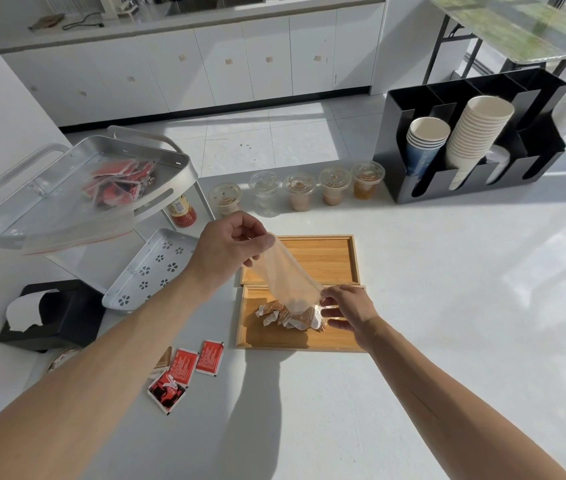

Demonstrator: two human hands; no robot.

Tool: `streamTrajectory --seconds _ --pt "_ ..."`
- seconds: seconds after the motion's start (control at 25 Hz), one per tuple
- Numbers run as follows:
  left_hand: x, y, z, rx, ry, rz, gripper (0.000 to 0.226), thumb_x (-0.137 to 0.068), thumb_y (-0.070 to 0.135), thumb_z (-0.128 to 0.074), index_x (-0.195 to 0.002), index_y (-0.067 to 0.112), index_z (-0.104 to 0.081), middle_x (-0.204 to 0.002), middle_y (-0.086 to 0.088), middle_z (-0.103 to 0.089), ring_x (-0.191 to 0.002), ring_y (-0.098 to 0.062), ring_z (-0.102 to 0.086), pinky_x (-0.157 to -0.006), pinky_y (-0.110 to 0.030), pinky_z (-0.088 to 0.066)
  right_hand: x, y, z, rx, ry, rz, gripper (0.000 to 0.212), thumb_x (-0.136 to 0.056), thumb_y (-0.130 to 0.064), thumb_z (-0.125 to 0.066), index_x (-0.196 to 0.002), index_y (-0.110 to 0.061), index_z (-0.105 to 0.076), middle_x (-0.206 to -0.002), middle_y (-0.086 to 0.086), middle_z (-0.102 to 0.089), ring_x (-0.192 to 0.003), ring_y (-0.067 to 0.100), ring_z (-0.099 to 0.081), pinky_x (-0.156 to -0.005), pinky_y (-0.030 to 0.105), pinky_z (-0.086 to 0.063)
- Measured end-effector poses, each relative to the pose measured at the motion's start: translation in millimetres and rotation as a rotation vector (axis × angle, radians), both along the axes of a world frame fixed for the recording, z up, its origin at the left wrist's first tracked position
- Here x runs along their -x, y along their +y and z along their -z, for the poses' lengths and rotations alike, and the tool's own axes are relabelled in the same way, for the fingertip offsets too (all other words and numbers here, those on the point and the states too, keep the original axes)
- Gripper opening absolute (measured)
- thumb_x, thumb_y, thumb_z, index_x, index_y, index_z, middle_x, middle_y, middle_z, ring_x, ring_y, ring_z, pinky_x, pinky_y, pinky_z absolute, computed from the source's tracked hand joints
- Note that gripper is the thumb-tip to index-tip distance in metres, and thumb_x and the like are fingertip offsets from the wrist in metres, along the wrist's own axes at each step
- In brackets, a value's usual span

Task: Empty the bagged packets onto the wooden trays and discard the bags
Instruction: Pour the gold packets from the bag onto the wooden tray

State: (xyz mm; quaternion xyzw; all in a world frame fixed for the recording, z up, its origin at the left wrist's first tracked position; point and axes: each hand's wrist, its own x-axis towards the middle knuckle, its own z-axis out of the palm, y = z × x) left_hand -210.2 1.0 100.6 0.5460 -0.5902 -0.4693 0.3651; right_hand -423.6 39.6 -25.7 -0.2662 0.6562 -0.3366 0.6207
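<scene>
Two wooden trays lie side by side on the white counter: the far tray (323, 258) holds nothing visible, the near tray (267, 337) has a heap of brown packets (292, 317). A clear plastic bag (285, 278) hangs upside down over the near tray. My left hand (233, 247) pinches its upper end. My right hand (347, 310) grips its lower, open end just above the packets. A second clear bag of red packets (115, 185) lies on the top shelf of a metal rack.
Metal corner rack (77, 188) at left with a red-capped bottle (182, 209) beneath. Loose red packets (184, 372) lie on the counter near my left forearm. Black tissue box (56, 313) at left. Several lidded drink cups (298, 192) behind the trays. Black cup organiser (468, 143) at right.
</scene>
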Motion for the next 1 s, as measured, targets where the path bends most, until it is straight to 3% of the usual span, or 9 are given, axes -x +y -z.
streamTrajectory --seconds 0.24,0.4,0.48,0.56,0.68,0.76,0.88,1.0 --pt "-21 10 -2 0.017 0.013 -0.094 0.009 -0.081 0.005 -0.074 -0.084 0.008 -0.066 -0.069 -0.002 -0.065 -0.056 -0.010 -0.057 -0.051 -0.023 -0.048 -12 2 -7 0.032 -0.068 -0.025 0.016 -0.096 -0.021 -0.055 -0.097 -0.011 -0.067 -0.092 0.007 -0.067 -0.078 0.019 -0.062 -0.067 0.031 -0.049" --pt "-47 28 4 0.011 0.015 -0.195 0.020 -0.085 0.008 -0.072 -0.104 0.015 -0.069 -0.075 0.002 -0.065 -0.061 -0.010 -0.058 -0.053 -0.023 -0.050 -9 9 -15 0.108 -0.177 -0.083 0.013 -0.088 -0.021 -0.069 -0.097 -0.014 -0.064 -0.105 0.010 -0.072 -0.090 0.022 -0.063 -0.076 0.035 -0.047" --pt "-65 40 6 -0.010 -0.008 -0.208 0.021 -0.087 0.010 -0.070 -0.106 0.020 -0.071 -0.074 0.005 -0.065 -0.065 -0.012 -0.058 -0.055 -0.022 -0.051 -13 13 -23 0.165 -0.118 -0.123 0.017 -0.083 -0.012 -0.075 -0.096 -0.013 -0.064 -0.101 0.010 -0.072 -0.086 0.020 -0.065 -0.072 0.032 -0.048" --pt "-84 57 9 -0.033 -0.050 -0.236 0.015 -0.088 0.014 -0.069 -0.101 0.019 -0.073 -0.079 -0.004 -0.067 -0.069 -0.014 -0.059 -0.056 -0.023 -0.052 -23 19 -30 0.203 -0.068 -0.128 0.023 -0.081 -0.007 -0.076 -0.099 -0.011 -0.062 -0.096 0.010 -0.072 -0.081 0.020 -0.067 -0.066 0.029 -0.049" --pt "-109 90 16 -0.047 -0.089 -0.329 0.009 -0.090 0.021 -0.067 -0.097 0.017 -0.071 -0.090 -0.006 -0.069 -0.075 -0.015 -0.060 -0.058 -0.022 -0.052 -43 29 -37 0.231 -0.056 -0.160 0.039 -0.078 -0.006 -0.080 -0.110 -0.017 -0.061 -0.096 0.010 -0.074 -0.083 0.024 -0.070 -0.069 0.035 -0.055" --pt "-127 116 24 -0.073 -0.102 -0.399 0.011 -0.093 0.024 -0.064 -0.098 0.016 -0.069 -0.092 0.001 -0.067 -0.082 -0.013 -0.060 -0.065 -0.024 -0.051 -62 37 -40 0.262 0.014 -0.279 0.033 -0.080 -0.008 -0.078 -0.110 -0.014 -0.067 -0.093 0.007 -0.074 -0.080 0.022 -0.068 -0.072 0.037 -0.053" --pt "-156 156 45 -0.167 -0.031 -0.494 0.010 -0.095 0.020 -0.059 -0.088 0.018 -0.065 -0.092 -0.003 -0.067 -0.082 -0.017 -0.058 -0.072 -0.031 -0.047 -94 53 -36 0.300 0.103 -0.404 0.010 -0.081 -0.014 -0.078 -0.089 -0.012 -0.073 -0.086 0.000 -0.073 -0.076 0.014 -0.062 -0.066 0.030 -0.047" --pt "-185 196 64 -0.237 -0.018 -0.608 0.013 -0.097 0.019 -0.055 -0.086 0.015 -0.060 -0.087 -0.009 -0.068 -0.082 -0.018 -0.060 -0.069 -0.027 -0.045 -130 71 -25 0.269 0.123 -0.544 0.012 -0.083 -0.018 -0.076 -0.090 -0.009 -0.072 -0.088 0.001 -0.071 -0.077 0.014 -0.064 -0.066 0.028 -0.049"
